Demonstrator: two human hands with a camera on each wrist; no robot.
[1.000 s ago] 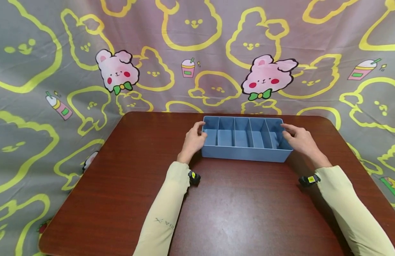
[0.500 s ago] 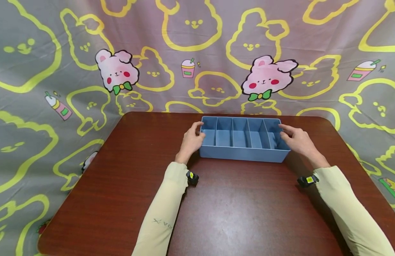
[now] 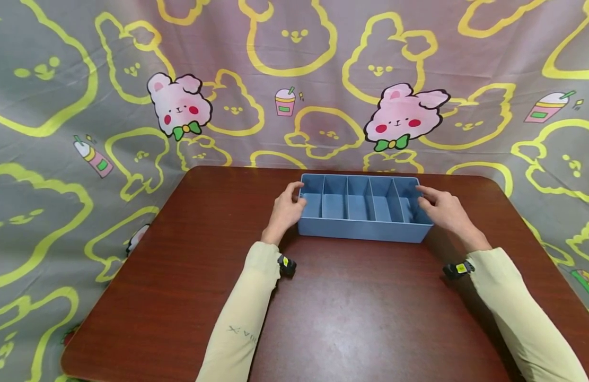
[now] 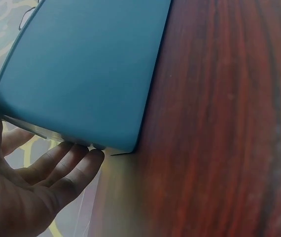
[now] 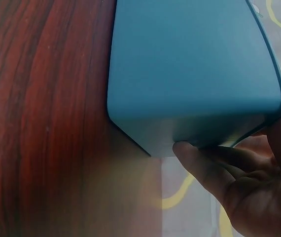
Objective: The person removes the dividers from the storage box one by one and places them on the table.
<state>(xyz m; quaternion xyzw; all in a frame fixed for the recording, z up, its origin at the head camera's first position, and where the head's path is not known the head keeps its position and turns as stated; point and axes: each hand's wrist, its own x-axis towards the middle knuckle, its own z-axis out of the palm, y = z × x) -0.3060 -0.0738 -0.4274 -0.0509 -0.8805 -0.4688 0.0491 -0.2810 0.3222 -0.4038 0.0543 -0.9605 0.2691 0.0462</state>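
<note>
Tray point(image 3: 363, 229) near the worktop's point(image 3: 218, 233) far edge is risking skew if your left hand point(image 3: 284, 211) and right hand point(image 3: 448, 211), grasping its ends, are pulling unevenly.

A hand could pass across the table point(image 3: 366, 297) before the blue tray point(image 3: 363, 229); left hand point(image 3: 284, 211) and right hand point(image 3: 448, 213) obstruct its ends; patterned cloth point(image 3: 256, 90) bounds the far side.

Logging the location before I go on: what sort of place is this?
Probably an indoor corner set up for recording, though the room beyond is hidden: creased cartoon-print cloth closes off the far side of a brown table, and a small black device sits at each wrist.
</note>
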